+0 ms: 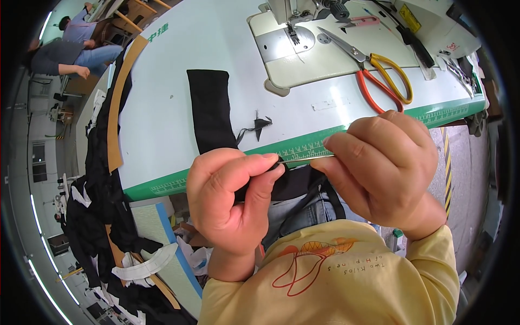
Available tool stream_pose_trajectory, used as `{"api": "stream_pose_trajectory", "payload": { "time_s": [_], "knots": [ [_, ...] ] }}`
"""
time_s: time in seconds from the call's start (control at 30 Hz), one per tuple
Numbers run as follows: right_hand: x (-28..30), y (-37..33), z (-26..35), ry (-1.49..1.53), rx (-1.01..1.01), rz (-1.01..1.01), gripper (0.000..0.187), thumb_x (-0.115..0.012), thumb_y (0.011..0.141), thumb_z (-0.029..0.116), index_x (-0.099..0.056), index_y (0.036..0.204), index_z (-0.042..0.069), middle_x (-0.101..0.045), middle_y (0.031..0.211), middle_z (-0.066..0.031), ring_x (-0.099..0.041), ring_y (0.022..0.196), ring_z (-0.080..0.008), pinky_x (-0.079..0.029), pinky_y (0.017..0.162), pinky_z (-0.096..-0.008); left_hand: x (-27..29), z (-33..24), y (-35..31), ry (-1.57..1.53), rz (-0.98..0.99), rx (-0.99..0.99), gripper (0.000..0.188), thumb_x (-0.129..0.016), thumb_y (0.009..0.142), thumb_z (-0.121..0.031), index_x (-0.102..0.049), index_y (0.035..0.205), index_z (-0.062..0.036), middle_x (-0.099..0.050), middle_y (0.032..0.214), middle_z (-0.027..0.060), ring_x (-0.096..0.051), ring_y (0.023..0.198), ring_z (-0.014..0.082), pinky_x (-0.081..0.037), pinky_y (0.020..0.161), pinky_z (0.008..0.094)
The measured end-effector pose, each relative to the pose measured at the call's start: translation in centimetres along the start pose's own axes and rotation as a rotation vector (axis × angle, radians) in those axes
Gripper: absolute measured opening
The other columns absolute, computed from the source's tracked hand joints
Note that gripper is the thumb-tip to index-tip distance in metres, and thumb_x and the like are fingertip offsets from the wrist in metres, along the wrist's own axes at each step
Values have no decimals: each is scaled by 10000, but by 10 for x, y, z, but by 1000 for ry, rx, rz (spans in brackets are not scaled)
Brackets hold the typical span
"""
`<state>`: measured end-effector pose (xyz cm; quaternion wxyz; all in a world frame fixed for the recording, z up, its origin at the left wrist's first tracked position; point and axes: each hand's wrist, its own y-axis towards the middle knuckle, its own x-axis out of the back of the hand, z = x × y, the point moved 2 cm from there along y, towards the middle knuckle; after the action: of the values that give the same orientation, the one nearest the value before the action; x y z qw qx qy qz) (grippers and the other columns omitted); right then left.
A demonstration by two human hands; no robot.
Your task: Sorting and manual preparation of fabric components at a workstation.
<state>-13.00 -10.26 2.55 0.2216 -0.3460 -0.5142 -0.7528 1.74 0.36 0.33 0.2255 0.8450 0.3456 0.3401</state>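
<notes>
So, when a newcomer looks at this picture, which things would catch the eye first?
Probably the hands near the centre: the left hand pinches a bit of black material, and the right hand holds a thin metal tool reaching to it. Next, perhaps, the scissors with one red-orange and one yellow handle, lying partly on the sewing machine bed at upper right. The black fabric strip also stands out on the white tabletop, left of centre.

There's room between the black strip (pixel 210 108) and sewing machine (pixel 319 59) (scissors (pixel 359 56) obstruct farther right).
</notes>
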Motion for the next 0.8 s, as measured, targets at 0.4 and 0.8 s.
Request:
{"api": "stream_pose_trajectory", "payload": {
  "time_s": [0.4, 0.8],
  "knots": [
    [6, 6, -6, -100, 155, -52, 232, -741, 659, 254, -650, 759, 67, -539, 687, -25, -479, 552, -191, -361, 491, -289, -1, 2, 2, 61, 24, -140, 247, -768, 645, 9, -675, 867, -48, -547, 761, 43, -506, 612, 145, -394, 503, 246],
    [12, 10, -16, -168, 283, 42, 242, -738, 599, 226, -624, 711, 45, -514, 664, -25, -468, 540, -183, -358, 482, -284, -5, 0, 0, 236, 10, -221, 301, -773, 603, -9, -687, 882, -82, -528, 751, 4, -450, 602, 161, -328, 530, 289]
  ]
}}
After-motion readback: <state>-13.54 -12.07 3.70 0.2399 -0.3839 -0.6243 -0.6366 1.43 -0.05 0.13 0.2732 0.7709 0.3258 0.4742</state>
